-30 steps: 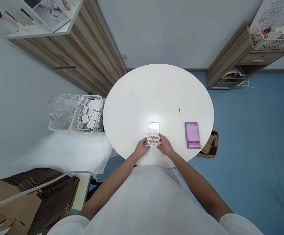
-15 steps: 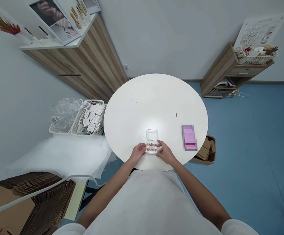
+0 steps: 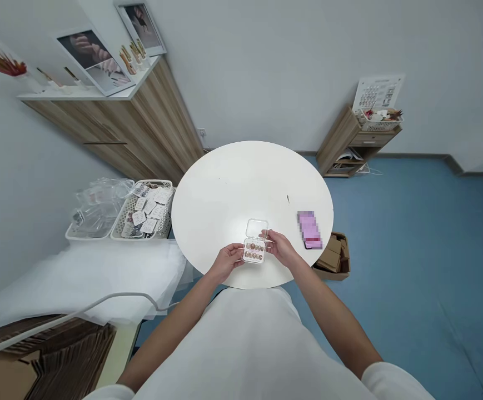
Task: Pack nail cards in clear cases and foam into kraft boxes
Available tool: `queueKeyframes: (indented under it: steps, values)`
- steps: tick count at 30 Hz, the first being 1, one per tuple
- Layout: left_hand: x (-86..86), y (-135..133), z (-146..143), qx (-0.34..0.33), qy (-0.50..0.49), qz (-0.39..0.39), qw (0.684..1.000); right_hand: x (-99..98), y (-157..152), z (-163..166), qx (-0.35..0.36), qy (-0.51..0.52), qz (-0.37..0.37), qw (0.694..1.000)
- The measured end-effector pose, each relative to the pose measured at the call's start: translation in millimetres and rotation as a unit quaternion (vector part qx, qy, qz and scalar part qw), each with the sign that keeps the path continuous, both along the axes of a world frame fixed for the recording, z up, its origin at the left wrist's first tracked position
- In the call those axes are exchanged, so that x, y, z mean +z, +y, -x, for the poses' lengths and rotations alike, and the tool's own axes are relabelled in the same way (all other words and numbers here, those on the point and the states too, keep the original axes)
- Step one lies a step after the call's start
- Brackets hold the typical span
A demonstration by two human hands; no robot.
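A small clear plastic case (image 3: 253, 261) is in front of me at the near side of the white round table (image 3: 233, 166). Its lid stands open on the far side. Inside lie two rows of glossy brown and gold press-on nails (image 3: 253, 246). My left hand (image 3: 227, 261) grips the case's left edge between thumb and fingers. On the other side, my right hand (image 3: 280, 248) pinches the right edge, its fingertips at the hinge and lower corner of the lid. The case looks slightly tilted; whether it touches the tabletop I cannot tell.
A purple, pixelated flat item (image 3: 310, 229) lies at the table's right. Below that edge stands a carton of cardboard pieces (image 3: 333, 256). Left are a white basket of cards (image 3: 152, 208) and a bin of clear plastic packaging (image 3: 101, 208). Wooden cabinets (image 3: 153, 122) stand behind.
My view has shifted a little. My right hand has moved up along the case's right side to the lid's lower corner. The case has turned slightly.
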State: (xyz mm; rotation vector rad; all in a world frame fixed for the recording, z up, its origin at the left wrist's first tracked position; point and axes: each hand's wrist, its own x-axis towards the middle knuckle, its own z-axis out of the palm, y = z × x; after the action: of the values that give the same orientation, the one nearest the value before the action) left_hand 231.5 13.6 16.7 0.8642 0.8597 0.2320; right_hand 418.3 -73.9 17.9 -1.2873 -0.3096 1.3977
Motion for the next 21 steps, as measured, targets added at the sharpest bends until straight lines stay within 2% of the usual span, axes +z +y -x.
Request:
queueKeyframes:
  steps: [6, 12, 21]
  values:
    - [10.2, -2.0, 19.9, 0.015, -0.051, 0.034, 0.998, 21.8, 0.3, 19.0, -0.002, -0.075, -0.022, 0.997]
    - [15.0, 1.1, 36.8, 0.036, -0.095, 0.059, 0.993, 33.0, -1.6, 51.4, -0.006, -0.073, -0.068, 0.995]
    - [20.7, 8.3, 46.8, 0.061, -0.113, 0.056, 0.99, 47.3, -3.8, 84.9, -0.022, -0.09, -0.065, 0.994]
